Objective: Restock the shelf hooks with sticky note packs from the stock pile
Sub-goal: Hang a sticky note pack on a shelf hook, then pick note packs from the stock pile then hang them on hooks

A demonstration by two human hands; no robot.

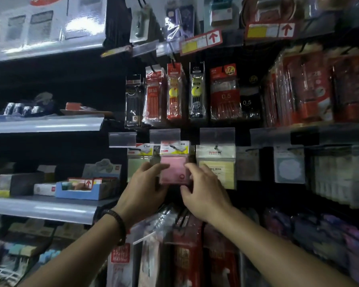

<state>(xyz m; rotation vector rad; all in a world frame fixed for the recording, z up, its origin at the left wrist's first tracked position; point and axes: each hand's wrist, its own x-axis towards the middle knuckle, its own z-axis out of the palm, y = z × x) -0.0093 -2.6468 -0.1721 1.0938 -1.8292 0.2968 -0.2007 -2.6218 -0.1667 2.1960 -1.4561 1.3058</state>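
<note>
A pink sticky note pack (174, 167) in a clear sleeve with a yellow header hangs level with the middle row of hooks. My left hand (144, 188) holds its left edge with thumb and fingers. My right hand (203, 188) holds its right edge and lower corner. The pack's top sits just under a clear price-tag holder (164, 135); the hook itself is hidden behind it. A green note pack (136, 162) hangs to the left, partly behind my left hand. A pale yellow pack (217, 168) hangs to the right.
Pen packs (174, 92) hang on the row above. More note packs (288, 164) hang to the right. Red and clear packets (187, 249) hang below my wrists. Grey shelves (44, 206) with small boxes stand on the left.
</note>
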